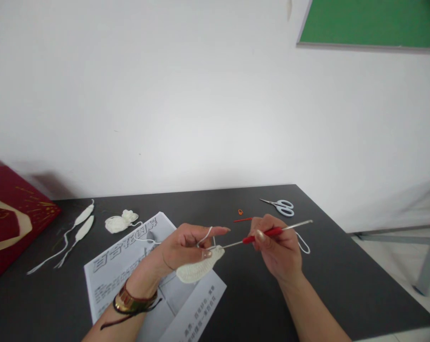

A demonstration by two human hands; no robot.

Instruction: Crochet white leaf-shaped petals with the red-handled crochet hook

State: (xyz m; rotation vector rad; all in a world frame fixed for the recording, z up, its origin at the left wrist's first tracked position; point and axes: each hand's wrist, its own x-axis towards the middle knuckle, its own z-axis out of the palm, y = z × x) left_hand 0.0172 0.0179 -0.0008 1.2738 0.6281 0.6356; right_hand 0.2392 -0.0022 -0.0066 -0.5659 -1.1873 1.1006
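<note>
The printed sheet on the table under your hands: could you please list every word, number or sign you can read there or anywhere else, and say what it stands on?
"百合花图解": large outlined heading across the top of the printed sheet, read with some doubt.
Smaller print lower on the sheet: too small and blurred to read.
Red bag at the left: gold ornament only, no legible characters.
Scissors, crochet hook, bracelet: no readable marks.
</note>
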